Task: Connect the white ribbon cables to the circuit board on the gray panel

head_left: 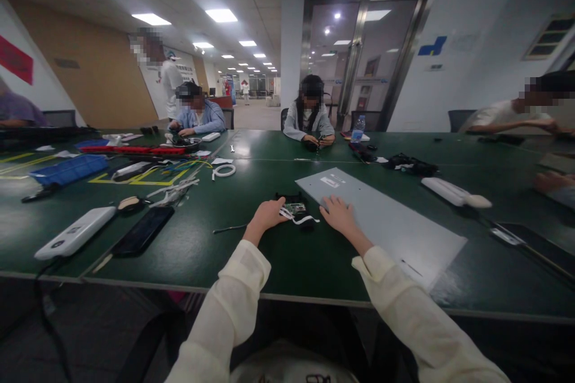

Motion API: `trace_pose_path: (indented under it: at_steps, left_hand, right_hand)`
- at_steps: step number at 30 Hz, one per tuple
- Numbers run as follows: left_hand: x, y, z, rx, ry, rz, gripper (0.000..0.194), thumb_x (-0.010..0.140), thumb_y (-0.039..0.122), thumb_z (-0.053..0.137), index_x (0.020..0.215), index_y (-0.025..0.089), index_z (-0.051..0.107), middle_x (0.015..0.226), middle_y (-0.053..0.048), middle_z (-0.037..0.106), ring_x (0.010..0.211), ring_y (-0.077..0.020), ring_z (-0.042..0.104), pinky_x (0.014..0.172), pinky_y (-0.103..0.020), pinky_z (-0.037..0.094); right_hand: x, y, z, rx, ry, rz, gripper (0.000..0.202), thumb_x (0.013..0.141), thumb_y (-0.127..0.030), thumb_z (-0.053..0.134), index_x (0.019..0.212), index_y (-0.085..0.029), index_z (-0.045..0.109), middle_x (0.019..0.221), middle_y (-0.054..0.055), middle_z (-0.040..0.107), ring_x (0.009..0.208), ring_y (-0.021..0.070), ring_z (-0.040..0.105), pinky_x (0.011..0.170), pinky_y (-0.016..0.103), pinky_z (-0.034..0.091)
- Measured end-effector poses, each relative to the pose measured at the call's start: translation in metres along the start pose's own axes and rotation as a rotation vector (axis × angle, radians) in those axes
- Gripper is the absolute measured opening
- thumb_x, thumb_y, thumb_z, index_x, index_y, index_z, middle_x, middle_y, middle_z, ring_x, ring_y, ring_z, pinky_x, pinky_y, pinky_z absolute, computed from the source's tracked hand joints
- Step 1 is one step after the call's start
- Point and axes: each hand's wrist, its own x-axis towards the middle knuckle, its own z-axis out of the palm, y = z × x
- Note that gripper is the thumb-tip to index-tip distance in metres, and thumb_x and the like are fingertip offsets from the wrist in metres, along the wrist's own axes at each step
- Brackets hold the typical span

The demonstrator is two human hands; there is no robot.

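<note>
In the head view, my left hand grips the left side of a small black device with a bare green circuit board. A white ribbon cable curls out from the board's near side. My left fingertips are partly hidden behind it. My right hand lies with fingers stretched out on the left edge of a flat grey panel, holding nothing. Left of my left hand, a thin dark tool rests on the green table.
A black phone, a white power bank, a white tape-like ring and a blue bin are to the left. A thin dark stick lies on the panel. Across the table, people sit working; a water bottle stands there.
</note>
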Motion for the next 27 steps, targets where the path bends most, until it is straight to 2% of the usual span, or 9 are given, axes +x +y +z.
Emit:
trace_pose_path:
  at_steps: [7, 11, 16, 20, 27]
  left_hand:
    - [-0.004, -0.002, -0.004, 0.032, -0.001, 0.027, 0.041, 0.078, 0.046, 0.057, 0.108, 0.02, 0.046, 0.095, -0.008, 0.065, 0.085, -0.022, 0.063, 0.07, -0.028, 0.044]
    - [-0.007, -0.001, -0.01, 0.05, 0.036, 0.04, 0.037, 0.08, 0.043, 0.056, 0.107, 0.019, 0.048, 0.096, -0.008, 0.065, 0.088, -0.021, 0.062, 0.075, -0.028, 0.043]
    - [-0.007, -0.001, -0.011, 0.091, 0.078, 0.071, 0.032, 0.08, 0.04, 0.058, 0.102, 0.018, 0.051, 0.098, -0.009, 0.064, 0.092, -0.0211, 0.06, 0.079, -0.029, 0.041]
    - [-0.006, -0.002, -0.01, 0.106, 0.106, 0.126, 0.032, 0.081, 0.044, 0.055, 0.099, 0.018, 0.053, 0.096, -0.009, 0.064, 0.092, -0.022, 0.06, 0.076, -0.029, 0.04]
    - [-0.007, -0.004, -0.011, 0.122, 0.073, 0.15, 0.029, 0.083, 0.044, 0.052, 0.099, 0.02, 0.055, 0.096, -0.009, 0.063, 0.091, -0.0213, 0.058, 0.077, -0.03, 0.038]
  right_hand:
    - [-0.002, -0.002, -0.001, -0.006, 0.012, -0.061, 0.049, 0.091, -0.043, 0.029, 0.135, -0.023, 0.037, 0.141, 0.011, 0.033, 0.129, 0.0303, 0.026, 0.1, 0.048, 0.024]
    - [-0.004, -0.007, -0.002, -0.001, -0.019, -0.094, 0.05, 0.091, -0.043, 0.03, 0.136, -0.024, 0.037, 0.142, 0.009, 0.031, 0.129, 0.0317, 0.026, 0.102, 0.046, 0.023]
    - [-0.008, -0.012, -0.005, -0.001, -0.004, -0.13, 0.051, 0.091, -0.044, 0.029, 0.138, -0.024, 0.035, 0.143, 0.008, 0.03, 0.129, 0.033, 0.026, 0.103, 0.045, 0.023]
    - [-0.009, -0.014, -0.008, -0.003, -0.014, -0.125, 0.05, 0.092, -0.043, 0.029, 0.137, -0.024, 0.036, 0.143, 0.008, 0.03, 0.129, 0.0329, 0.026, 0.103, 0.045, 0.023]
    - [-0.009, -0.015, -0.009, -0.003, -0.01, -0.151, 0.049, 0.092, -0.041, 0.03, 0.137, -0.024, 0.036, 0.143, 0.008, 0.031, 0.129, 0.032, 0.027, 0.104, 0.044, 0.023]
